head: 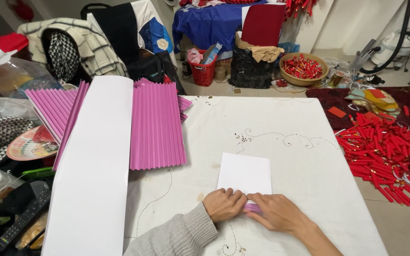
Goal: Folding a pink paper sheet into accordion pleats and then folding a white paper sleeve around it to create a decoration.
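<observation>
Here both hands, left (224, 204) and right (275, 212), pinch the pink folded strip (252, 207) under the white sheet (245, 173) on the counter (271, 128); red basket (202, 71) behind

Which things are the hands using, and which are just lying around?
In use: left hand and right hand pressing a folded pink strip under the white sheet.

Lying about: pleated pink paper, long white sheet, red tubes, remote control.

On the table (281, 142), a paper sheet (244, 173) just behind both hands, pleated sheets (156, 125) far left, sticks (380, 151) right on floor.
</observation>
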